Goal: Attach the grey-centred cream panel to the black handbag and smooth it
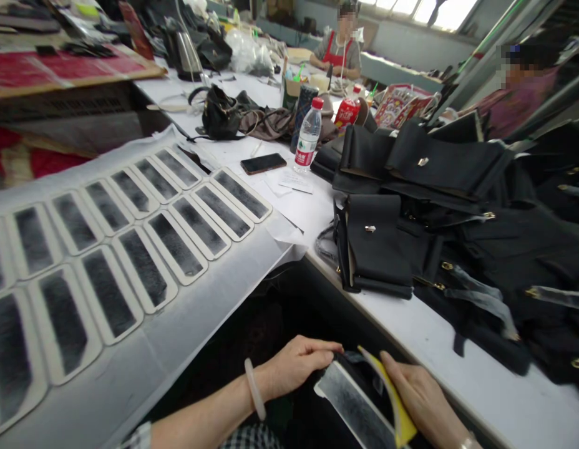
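My left hand [296, 369], with a pale bangle on the wrist, pinches the top edge of a dark leather piece low in the view. On that piece lies a white-bordered panel [357, 402] with a dark grey middle, tilted down to the right. A curved yellow sheet [396, 399] stands along its right side, with my right hand [418, 396] closed on its outer face. Some clear film shows between the yellow sheet and the dark leather. My right fingertips are partly hidden behind the sheet, and the lower part of the work runs out of view.
Rows of similar white-bordered panels [151, 268] lie on a grey-covered board [214, 312] at left. Black leather bags [378, 249] pile up on the white table [462, 368] at right. A water bottle [309, 134] and a phone [263, 163] stand beyond. Two other people sit farther back.
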Action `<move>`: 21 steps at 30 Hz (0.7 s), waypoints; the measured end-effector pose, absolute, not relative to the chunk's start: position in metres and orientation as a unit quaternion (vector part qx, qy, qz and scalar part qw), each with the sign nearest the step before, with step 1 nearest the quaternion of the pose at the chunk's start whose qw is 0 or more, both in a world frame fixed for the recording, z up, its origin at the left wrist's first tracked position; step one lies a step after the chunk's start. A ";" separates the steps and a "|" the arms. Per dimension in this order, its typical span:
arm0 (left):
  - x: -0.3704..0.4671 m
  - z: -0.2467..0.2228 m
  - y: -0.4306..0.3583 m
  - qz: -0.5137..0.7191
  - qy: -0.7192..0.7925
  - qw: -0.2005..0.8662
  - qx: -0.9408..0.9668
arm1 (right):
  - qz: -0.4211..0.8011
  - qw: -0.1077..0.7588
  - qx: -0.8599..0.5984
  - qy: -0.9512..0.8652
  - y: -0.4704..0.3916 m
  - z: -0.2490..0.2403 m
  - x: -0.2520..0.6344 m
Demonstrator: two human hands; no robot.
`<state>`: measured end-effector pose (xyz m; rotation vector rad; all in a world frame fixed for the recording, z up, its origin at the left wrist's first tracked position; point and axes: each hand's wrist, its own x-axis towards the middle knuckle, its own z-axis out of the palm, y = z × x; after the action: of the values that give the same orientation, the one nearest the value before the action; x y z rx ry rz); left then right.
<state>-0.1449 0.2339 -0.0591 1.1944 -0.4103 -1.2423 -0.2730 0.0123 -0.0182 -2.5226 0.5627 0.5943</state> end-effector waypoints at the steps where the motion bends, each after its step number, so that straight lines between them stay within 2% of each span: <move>1: -0.144 -0.059 0.234 -0.544 -0.179 0.631 0.524 | 0.213 0.311 -0.887 0.269 0.011 -0.015 -0.277; 4: -0.144 -0.058 0.233 -0.542 -0.165 0.631 0.530 | 0.213 0.490 -0.781 0.325 0.017 -0.003 -0.272; 8: -0.145 -0.056 0.231 -0.551 -0.170 0.634 0.515 | 0.247 0.592 -0.738 0.209 0.035 0.007 -0.239; 10: -0.145 -0.055 0.231 -0.549 -0.184 0.635 0.511 | 0.252 0.597 -0.737 0.195 0.040 0.002 -0.224; 15: -0.144 -0.054 0.230 -0.538 -0.187 0.616 0.544 | 0.259 0.540 -0.774 0.209 0.047 -0.023 -0.213; 21: -0.143 -0.051 0.228 -0.531 -0.194 0.590 0.577 | 0.271 0.571 -0.760 0.154 0.047 -0.034 -0.221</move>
<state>-0.1434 0.2280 -0.0512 1.3439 -0.4508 -1.2351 -0.2208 0.0475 -0.0336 -1.7828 0.3610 0.6352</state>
